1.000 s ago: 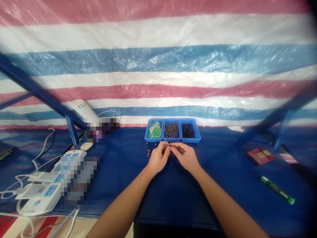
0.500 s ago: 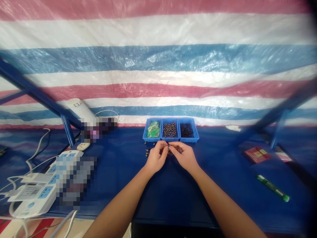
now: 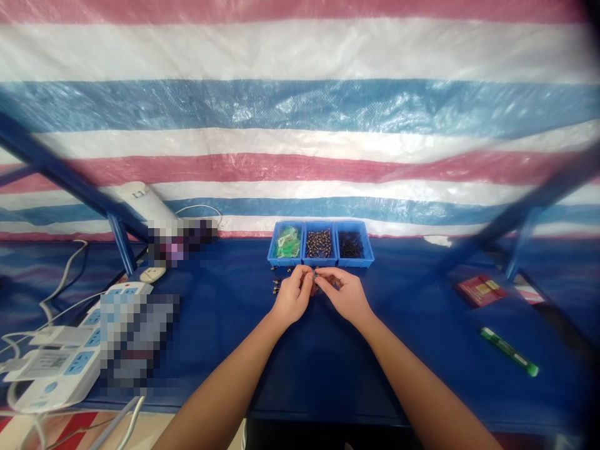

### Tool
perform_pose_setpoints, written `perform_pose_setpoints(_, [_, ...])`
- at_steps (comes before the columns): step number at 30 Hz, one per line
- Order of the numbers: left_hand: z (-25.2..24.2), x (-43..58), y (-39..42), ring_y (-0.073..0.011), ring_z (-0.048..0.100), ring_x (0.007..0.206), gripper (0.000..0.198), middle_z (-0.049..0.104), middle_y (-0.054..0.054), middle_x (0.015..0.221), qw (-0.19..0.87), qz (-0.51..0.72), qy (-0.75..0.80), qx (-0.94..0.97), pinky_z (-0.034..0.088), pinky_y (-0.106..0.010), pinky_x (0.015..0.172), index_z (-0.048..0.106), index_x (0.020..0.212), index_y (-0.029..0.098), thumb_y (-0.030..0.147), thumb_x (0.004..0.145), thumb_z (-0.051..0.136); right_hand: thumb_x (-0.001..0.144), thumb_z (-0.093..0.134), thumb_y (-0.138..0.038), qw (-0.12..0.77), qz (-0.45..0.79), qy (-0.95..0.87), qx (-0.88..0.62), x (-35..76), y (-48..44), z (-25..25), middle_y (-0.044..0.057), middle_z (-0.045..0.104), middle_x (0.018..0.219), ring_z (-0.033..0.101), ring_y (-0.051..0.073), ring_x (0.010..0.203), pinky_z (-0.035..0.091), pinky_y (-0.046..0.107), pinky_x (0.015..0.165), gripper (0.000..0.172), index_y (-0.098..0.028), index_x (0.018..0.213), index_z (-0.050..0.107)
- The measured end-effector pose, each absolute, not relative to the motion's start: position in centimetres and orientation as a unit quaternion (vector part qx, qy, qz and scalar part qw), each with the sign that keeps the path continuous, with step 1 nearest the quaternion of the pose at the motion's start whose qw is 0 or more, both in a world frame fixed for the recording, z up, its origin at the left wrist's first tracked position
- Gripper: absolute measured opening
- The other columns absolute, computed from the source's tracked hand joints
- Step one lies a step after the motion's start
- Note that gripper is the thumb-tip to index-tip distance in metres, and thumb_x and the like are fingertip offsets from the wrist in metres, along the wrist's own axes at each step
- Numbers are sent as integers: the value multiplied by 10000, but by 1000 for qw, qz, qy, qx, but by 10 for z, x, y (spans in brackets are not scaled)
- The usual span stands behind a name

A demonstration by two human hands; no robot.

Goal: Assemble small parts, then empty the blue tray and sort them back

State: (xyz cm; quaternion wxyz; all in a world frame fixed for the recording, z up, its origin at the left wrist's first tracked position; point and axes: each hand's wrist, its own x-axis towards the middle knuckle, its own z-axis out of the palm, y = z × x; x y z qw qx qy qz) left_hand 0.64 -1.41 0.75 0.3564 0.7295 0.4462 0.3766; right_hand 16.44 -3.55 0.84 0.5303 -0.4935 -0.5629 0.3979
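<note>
My left hand (image 3: 294, 292) and my right hand (image 3: 343, 292) meet fingertip to fingertip over the blue table, just in front of three blue bins. Both are closed in a pinch around a small dark part (image 3: 314, 275), too small and too covered by fingers to name. The left bin (image 3: 285, 262) holds green and clear pieces (image 3: 288, 242). Small brass-and-dark metal parts (image 3: 320, 242) fill the middle bin, and thin black pieces (image 3: 351, 244) lie in the right one. Several small metal parts (image 3: 276, 287) rest on the table beside my left hand, some partly hidden.
At the left lie a white power strip (image 3: 84, 356) with plugs and cables, and a blurred-out dark object (image 3: 140, 337). A white cylinder (image 3: 147, 203) leans behind. On the right are a dark red box (image 3: 481, 291) and a green tube-like item (image 3: 509, 351). Blue frame bars (image 3: 520, 206) slant at both sides.
The view has shifted slightly, so everything sits a little further left and up. Both hands keep their pinch on the small part, with only slight finger movement.
</note>
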Motion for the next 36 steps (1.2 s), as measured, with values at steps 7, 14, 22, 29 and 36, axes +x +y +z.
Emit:
perform_pose_setpoints(7, [7, 8, -13, -110, 582, 595, 173, 597, 32, 665, 345, 376, 434, 743, 436, -222, 617, 517, 977, 203, 326, 985, 395, 832, 655, -332, 534, 409, -559, -485, 164, -35, 10, 59, 749, 909, 718, 209, 778, 604, 345, 757, 246, -206, 1035, 716])
perform_pose_setpoints(14, [8, 6, -12, -118, 571, 595, 275, 595, 21, 639, 298, 362, 470, 748, 404, -221, 601, 565, 844, 194, 350, 987, 389, 787, 696, -374, 525, 458, -529, -485, 163, -33, 9, 59, 741, 824, 702, 204, 730, 597, 347, 723, 262, -185, 966, 727])
perform_pose_setpoints(22, [9, 5, -13, -114, 565, 567, 281, 611, 18, 621, 260, 392, 512, 719, 402, -212, 589, 598, 811, 182, 354, 961, 434, 821, 656, -322, 518, 530, -514, -431, 173, -31, 15, 75, 653, 1240, 692, 185, 839, 570, 392, 809, 551, -275, 1353, 521])
perform_pose_setpoints(29, [7, 6, -13, -114, 546, 548, 293, 591, 21, 591, 251, 385, 518, 722, 391, -219, 580, 608, 807, 182, 365, 957, 436, 834, 620, -248, 346, 203, -686, -607, 185, -25, -1, 64, 682, 889, 630, 227, 869, 504, 359, 819, 170, -214, 964, 723])
perform_pose_setpoints(36, [9, 6, -13, -109, 559, 577, 305, 599, 19, 629, 270, 378, 496, 734, 404, -215, 602, 590, 788, 180, 369, 965, 430, 854, 635, -260, 241, 180, -730, -613, 187, -24, -5, 50, 648, 882, 601, 206, 900, 457, 302, 815, 94, -230, 850, 724])
